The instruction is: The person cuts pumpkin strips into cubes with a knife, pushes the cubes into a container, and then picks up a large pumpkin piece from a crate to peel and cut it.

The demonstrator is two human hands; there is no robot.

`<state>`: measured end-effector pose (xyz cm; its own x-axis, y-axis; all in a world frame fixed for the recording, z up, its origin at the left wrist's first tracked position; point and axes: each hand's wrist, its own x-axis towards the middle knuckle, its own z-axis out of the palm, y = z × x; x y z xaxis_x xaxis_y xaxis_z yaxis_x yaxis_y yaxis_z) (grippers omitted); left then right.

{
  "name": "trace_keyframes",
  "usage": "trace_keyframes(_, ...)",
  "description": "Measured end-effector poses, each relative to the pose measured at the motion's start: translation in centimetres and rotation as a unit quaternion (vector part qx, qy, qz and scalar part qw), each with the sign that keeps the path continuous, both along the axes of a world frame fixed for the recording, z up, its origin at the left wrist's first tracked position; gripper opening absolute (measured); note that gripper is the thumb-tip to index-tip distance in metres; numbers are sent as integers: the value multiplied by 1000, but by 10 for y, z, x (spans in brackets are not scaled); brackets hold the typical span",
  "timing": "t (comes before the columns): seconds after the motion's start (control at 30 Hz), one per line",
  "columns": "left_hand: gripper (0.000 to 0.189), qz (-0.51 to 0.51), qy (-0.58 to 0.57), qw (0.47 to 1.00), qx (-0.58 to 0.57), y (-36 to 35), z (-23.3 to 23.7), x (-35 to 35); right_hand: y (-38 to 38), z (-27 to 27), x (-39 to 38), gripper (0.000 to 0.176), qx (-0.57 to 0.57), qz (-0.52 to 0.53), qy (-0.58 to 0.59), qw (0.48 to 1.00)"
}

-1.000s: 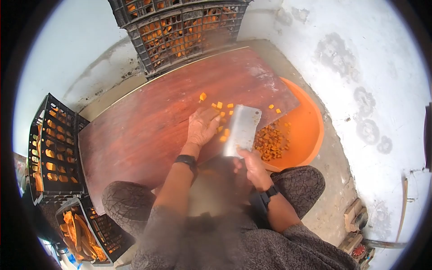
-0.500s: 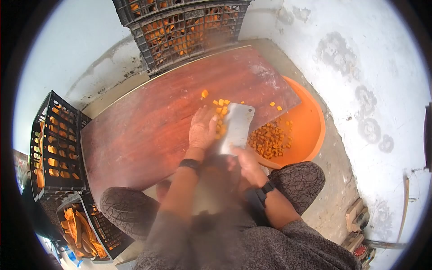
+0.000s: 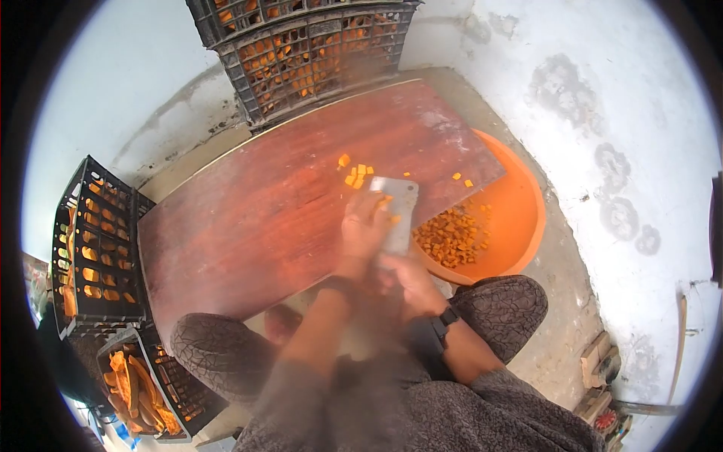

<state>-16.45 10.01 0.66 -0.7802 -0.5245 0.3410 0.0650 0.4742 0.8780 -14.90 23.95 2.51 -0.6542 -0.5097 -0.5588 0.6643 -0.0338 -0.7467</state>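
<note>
Several orange cubes [image 3: 355, 177] lie on the red wooden counter [image 3: 248, 218], just beyond the cleaver [image 3: 399, 197]; the right hand [image 3: 410, 277] is closed round its handle; the left hand [image 3: 364, 226] rests against the blade, too blurred for me to tell its spread; beside them, an orange basin [image 3: 520, 203] holds more cubes.
</note>
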Motion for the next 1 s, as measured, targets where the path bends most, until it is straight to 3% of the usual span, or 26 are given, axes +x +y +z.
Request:
trace_keyframes(0.2,24,-54,69,996,32,60,5,-21,52,41,1,18,23,-39,31,998)
trace_keyframes(0.27,26,-103,91,990,27,81,2,-30,66,52,-1,16,43,-100,19,994)
trace_keyframes(0.33,34,-150,69,986,30,98,1,-32,82,54,-7,17,75,-117,27,990)
trace_keyframes(0.4,45,-126,19,983,-131,114,2,-28,94,56,-15,19,221,-122,108,961)
trace_keyframes(0.43,53,-181,-17,977,-109,115,-2,-25,102,45,-23,15,255,-150,129,946)
trace_keyframes(0.47,53,-181,-16,977,-109,116,-5,-23,112,31,-32,15,255,-150,130,946)
trace_keyframes(0.57,50,-181,-16,975,-132,113,-26,-14,135,-6,-47,25,377,-137,265,877)
trace_keyframes(0.7,39,-204,-10,976,-81,87,-25,-3,117,7,-42,22,344,-180,279,878)
trace_keyframes(0.77,34,-200,0,977,-66,71,-18,8,98,30,-38,16,255,-221,213,917)
trace_keyframes(0.93,29,-138,-79,987,5,12,8,38,65,50,-28,16,170,-188,217,943)
trace_keyframes(1.0,29,-88,-24,996,-22,-17,9,47,51,55,-29,17,124,-162,205,957)
